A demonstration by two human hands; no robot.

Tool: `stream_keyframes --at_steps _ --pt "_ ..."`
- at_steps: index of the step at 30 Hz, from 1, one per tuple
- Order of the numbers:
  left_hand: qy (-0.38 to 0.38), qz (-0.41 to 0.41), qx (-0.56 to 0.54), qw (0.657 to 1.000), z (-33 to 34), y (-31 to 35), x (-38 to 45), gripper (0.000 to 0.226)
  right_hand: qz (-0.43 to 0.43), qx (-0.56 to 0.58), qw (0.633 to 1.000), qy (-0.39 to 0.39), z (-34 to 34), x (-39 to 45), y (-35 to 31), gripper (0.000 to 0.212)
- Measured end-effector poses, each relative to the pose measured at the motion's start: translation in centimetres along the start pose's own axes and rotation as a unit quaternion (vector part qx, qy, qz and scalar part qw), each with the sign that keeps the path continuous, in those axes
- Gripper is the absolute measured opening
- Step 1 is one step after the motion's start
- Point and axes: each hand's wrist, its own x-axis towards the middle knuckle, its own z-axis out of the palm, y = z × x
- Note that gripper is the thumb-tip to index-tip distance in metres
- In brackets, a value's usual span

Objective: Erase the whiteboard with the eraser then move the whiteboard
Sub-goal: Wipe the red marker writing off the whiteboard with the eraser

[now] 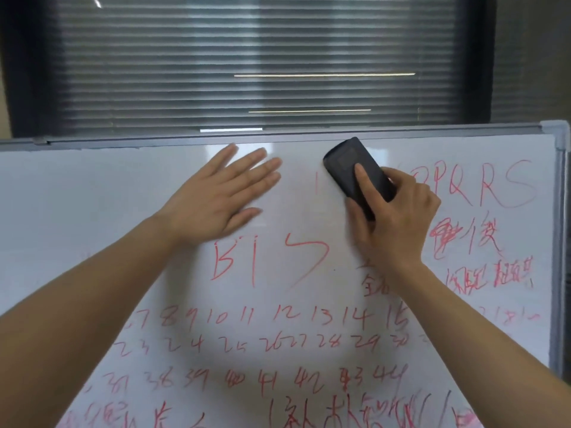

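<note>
My right hand [392, 211] grips the black eraser [358, 177], fingers curled round its sides and the index finger lying along its back, pressing it to the whiteboard [92, 211] just under the top frame. It looks light and rigid, easy to steer from its long edges. My left hand [222, 193] lies spread and flat on the board, near the eraser, bracing it. The glossy board looks slippery, stiff and wide; I would take it by the metal frame [560, 242] to move it. Red writing [268, 267] fills the area below and to the right of my hands.
</note>
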Motion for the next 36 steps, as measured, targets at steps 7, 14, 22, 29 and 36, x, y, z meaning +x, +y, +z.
stream_keyframes --at_steps 7,14,22,29,36 --pt "-0.031 -0.01 0.015 0.999 -0.2 0.0 -0.1 0.055 -0.09 0.027 0.995 -0.038 0.2 -1.1 -2.4 0.041" --pt "-0.035 0.005 0.014 0.999 -0.4 -0.4 0.2 0.055 -0.303 0.051 0.95 -0.061 -0.3 -1.7 -2.6 0.044" --pt "-0.034 -0.009 0.004 0.999 0.2 0.0 0.0 0.055 -0.213 -0.021 0.975 -0.062 -0.4 3.6 2.1 0.037" --pt "-0.029 -0.016 0.008 0.999 0.6 0.1 -0.1 0.055 -0.158 0.003 0.986 -0.06 -0.1 1.6 -1.2 0.038" --pt "-0.026 -0.015 0.002 1.0 0.7 0.2 -0.1 0.054 -0.342 0.053 0.934 -0.091 -0.5 -1.3 -3.1 0.035"
